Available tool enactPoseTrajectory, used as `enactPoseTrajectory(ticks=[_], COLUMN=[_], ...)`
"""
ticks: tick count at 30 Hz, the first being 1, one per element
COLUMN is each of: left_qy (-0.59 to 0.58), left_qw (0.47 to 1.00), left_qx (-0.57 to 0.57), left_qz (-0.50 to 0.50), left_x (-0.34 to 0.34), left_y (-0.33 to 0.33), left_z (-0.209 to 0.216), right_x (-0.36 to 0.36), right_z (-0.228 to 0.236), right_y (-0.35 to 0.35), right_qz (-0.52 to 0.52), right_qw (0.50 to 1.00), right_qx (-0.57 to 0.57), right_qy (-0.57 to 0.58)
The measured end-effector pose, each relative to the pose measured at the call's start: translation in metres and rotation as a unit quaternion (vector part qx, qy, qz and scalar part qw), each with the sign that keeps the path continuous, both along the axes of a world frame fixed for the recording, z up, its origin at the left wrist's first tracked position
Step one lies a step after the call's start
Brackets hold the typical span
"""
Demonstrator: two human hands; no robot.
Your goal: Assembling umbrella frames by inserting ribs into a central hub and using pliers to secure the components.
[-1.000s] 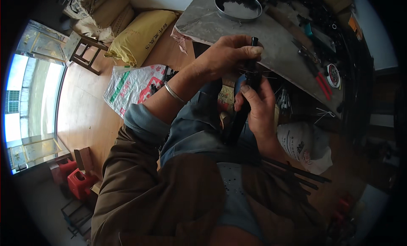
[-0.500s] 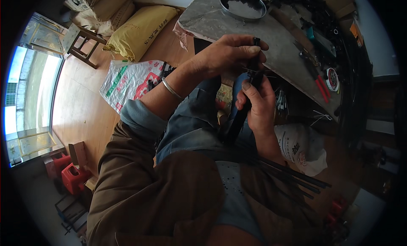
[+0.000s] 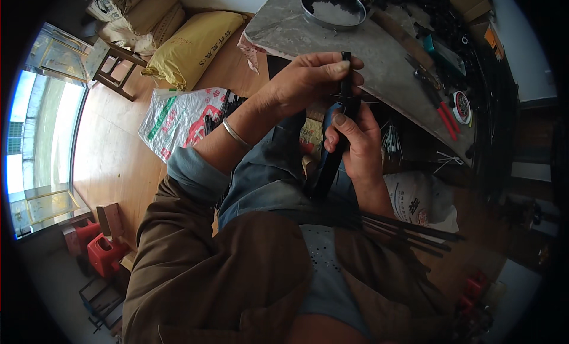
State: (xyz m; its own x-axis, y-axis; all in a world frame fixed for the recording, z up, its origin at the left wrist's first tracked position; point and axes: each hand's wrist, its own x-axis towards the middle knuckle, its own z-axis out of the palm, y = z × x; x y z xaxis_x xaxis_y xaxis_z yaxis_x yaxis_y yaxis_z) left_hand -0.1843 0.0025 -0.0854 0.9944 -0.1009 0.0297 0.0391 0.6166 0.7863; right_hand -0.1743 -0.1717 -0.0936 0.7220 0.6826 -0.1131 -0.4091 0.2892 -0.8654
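Observation:
My left hand [image 3: 299, 80], with a silver bangle on its wrist, pinches the top of a small black piece [image 3: 346, 58] between thumb and fingers. Just below, my right hand [image 3: 363, 144] is wrapped round a long black bar-shaped piece [image 3: 327, 177], its thumb lying along the upper end. This bar slants down between my thighs toward my lap. The small piece stands almost upright over the bar's top; whether they are joined I cannot tell. Fine wire-like strands jut out sideways where the two meet. Several thin dark rods [image 3: 409, 228] lie across my lap, pointing right.
Ahead is a grey-topped table [image 3: 284, 24] bearing a round metal pan [image 3: 333, 15], red-handled pliers [image 3: 446, 120], a small round tin [image 3: 462, 107] and heaped black parts. A yellow sack [image 3: 195, 48], a wooden stool [image 3: 112, 68] and a white plastic sack [image 3: 175, 122] are left; a white bag [image 3: 415, 196] is right.
Both hands have shifted slightly left in the picture, as has the table. The small black piece now stands straighter above the bar, and more of it shows below my left fingers.

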Motion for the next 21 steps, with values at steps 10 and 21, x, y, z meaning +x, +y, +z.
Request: enactPoseTrajectory(ticks=[10,21], left_qy=[0.015,0.069], left_qw=[0.960,0.958], left_qx=[0.268,0.238], left_qz=[0.081,0.144], left_x=[-0.019,-0.037], left_y=[-0.006,-0.041], left_z=[0.005,0.015], right_x=[0.004,0.028], right_z=[-0.009,-0.005], right_y=[-0.002,-0.025], right_qz=[-0.032,0.002], right_qw=[0.999,0.947], right_qx=[0.014,-0.164], right_qy=[-0.016,-0.275])
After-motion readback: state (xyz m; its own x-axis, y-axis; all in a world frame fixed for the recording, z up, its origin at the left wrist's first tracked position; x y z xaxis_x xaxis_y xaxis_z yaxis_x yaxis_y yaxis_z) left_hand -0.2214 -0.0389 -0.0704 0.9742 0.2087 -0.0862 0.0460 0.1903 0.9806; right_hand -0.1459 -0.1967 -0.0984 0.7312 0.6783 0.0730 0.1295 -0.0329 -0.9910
